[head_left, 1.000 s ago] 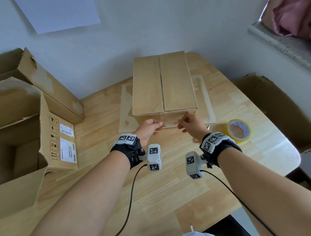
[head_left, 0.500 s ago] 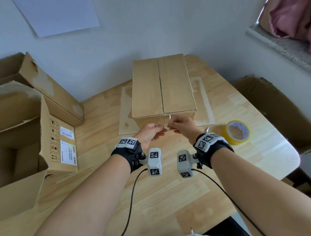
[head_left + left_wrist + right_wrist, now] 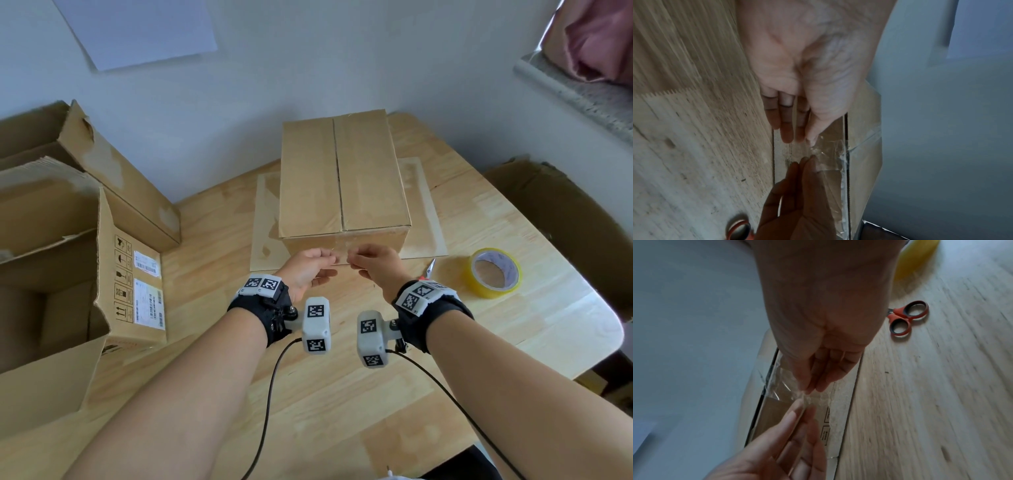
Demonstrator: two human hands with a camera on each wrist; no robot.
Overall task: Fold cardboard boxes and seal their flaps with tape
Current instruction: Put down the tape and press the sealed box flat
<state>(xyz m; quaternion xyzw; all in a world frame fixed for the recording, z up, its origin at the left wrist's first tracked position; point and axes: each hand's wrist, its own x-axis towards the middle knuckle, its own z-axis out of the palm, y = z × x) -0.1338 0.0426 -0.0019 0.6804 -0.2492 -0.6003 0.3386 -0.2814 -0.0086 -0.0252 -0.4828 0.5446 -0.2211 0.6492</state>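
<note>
A closed brown cardboard box [image 3: 342, 178] stands on the wooden table [image 3: 342, 394], with clear tape [image 3: 824, 151] along its top seam and down the near face. The tape's lower end is crumpled and loose. My left hand [image 3: 327, 262] and right hand [image 3: 354, 262] meet in front of that near face, fingertips almost touching. Each pinches the crumpled tape end [image 3: 805, 397] between thumb and fingers. In the left wrist view my left hand [image 3: 805, 138] comes from above and the right hand from below.
A yellow-rimmed tape roll [image 3: 493, 274] lies on the table to the right, with orange-handled scissors [image 3: 904, 319] between it and my right hand. A flat cardboard sheet [image 3: 267, 240] lies under the box. Open boxes [image 3: 68, 257] stand on the left, another [image 3: 565, 219] beyond the right edge.
My hands have drawn together at the middle of the box's near face; the right hand moved left toward the left hand. The box, roll and scissors have stayed put.
</note>
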